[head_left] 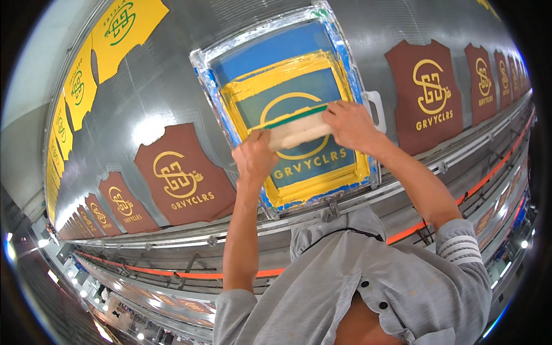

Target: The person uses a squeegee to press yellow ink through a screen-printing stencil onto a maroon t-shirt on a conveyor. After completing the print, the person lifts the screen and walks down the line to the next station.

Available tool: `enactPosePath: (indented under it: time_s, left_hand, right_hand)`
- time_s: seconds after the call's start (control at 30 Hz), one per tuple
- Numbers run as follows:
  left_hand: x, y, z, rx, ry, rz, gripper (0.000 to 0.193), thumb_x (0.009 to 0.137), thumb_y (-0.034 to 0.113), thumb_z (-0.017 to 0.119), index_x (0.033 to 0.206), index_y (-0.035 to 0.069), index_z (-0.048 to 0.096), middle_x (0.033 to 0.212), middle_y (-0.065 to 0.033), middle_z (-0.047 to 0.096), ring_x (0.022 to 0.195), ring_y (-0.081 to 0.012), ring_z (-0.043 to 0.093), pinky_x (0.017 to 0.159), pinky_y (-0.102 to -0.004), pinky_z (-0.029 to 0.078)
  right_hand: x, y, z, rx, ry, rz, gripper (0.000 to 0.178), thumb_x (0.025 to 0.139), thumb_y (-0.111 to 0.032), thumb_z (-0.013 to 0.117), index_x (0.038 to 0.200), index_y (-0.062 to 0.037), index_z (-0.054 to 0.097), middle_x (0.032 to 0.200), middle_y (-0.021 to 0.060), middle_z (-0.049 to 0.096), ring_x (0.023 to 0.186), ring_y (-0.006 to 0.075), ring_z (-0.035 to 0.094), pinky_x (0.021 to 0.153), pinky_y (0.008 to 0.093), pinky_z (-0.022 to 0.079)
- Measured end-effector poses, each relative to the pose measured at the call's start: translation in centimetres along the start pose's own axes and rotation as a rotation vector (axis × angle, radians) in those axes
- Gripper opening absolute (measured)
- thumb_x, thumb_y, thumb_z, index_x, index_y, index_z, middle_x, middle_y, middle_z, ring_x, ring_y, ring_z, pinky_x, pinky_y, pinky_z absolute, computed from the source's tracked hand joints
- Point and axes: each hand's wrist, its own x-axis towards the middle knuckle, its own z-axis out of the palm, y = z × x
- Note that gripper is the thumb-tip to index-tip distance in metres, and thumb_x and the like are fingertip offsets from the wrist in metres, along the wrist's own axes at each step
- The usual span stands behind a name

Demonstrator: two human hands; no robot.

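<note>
Both my hands grip a wooden squeegee (300,131) with a green blade along its far edge. My left hand (255,156) is wrapped round its left end, and my right hand (352,125) closes on the right end. The squeegee lies across the middle of a screen printing frame (202,75), over the blue-grey mesh with its yellow design. Yellow ink (253,82) is spread along the mesh borders, and some runs along the blade. Blue and silver tape covers the frame's sides. What lies beneath the screen is mostly hidden.
Maroon shirt panels (402,103) with yellow prints lie in a row on the long grey table (362,23), on both sides of the frame. Yellow panels (127,54) line the far left. A white handle (376,112) sticks out at the frame's right. A metal rail (230,234) edges the table's near side.
</note>
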Motion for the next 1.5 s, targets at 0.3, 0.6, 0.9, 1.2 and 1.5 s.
enactPosePath:
  time_s: [0.3,0.6,0.9,1.2,1.5]
  left_hand:
    - [-14.2,4.6,3.1,-0.032,0.016,-0.009,0.037,0.06,0.002,0.07,0.097,0.008,0.072,0.098,-0.0055,0.071,0.082,-0.0286,0.071,0.061,-0.0406,0.056]
    - [-13.6,6.0,1.0,0.136,-0.101,0.02,0.02,0.066,0.014,0.071,0.084,0.007,0.075,0.091,-0.0102,0.071,0.109,-0.0307,0.063,0.106,-0.0664,0.031]
    - [-13.7,8.2,3.5,-0.023,-0.11,-0.014,0.021,0.068,0.006,0.065,0.089,0.006,0.072,0.093,-0.0136,0.07,0.096,-0.0325,0.066,0.102,-0.0541,0.041]
    - [-20.0,-6.1,-4.2,-0.036,0.017,-0.056,0.033,0.063,0.002,0.063,0.093,0.009,0.076,0.092,-0.0095,0.073,0.081,-0.0347,0.067,0.081,-0.044,0.054]
    - [-26.7,-25.1,-9.3,-0.015,-0.034,-0.013,0.032,0.066,-0.001,0.064,0.097,0.004,0.069,0.1,-0.0139,0.07,0.097,-0.0332,0.066,0.094,-0.0504,0.048]
  right_hand:
    - [-13.5,-6.1,2.6,0.05,-0.065,0.038,0.015,0.069,-0.007,0.064,0.084,-0.0057,0.062,0.088,0.009,0.061,0.088,0.0288,0.063,0.076,0.039,0.054]
    - [-11.4,-3.8,-0.8,0.725,0.034,0.061,0.044,0.086,-0.035,0.072,0.118,-0.0054,0.065,0.115,0.0177,0.063,0.11,0.037,0.058,0.102,0.0457,0.042]
    - [-4.3,8.0,3.5,0.479,0.624,0.718,0.032,0.095,-0.029,0.058,0.114,-0.0066,0.069,0.098,0.0163,0.072,0.089,0.032,0.069,0.081,0.0412,0.051]
    - [3.3,-11.1,3.6,0.653,0.777,0.576,0.027,0.097,-0.023,0.057,0.108,-0.0018,0.068,0.094,0.0126,0.072,0.085,0.0217,0.068,0.079,0.0345,0.051]
    - [12.2,-24.5,16.4,0.812,0.728,0.656,0.024,0.094,-0.02,0.061,0.103,0.0008,0.069,0.084,0.01,0.07,0.077,0.0174,0.063,0.072,0.0332,0.048]
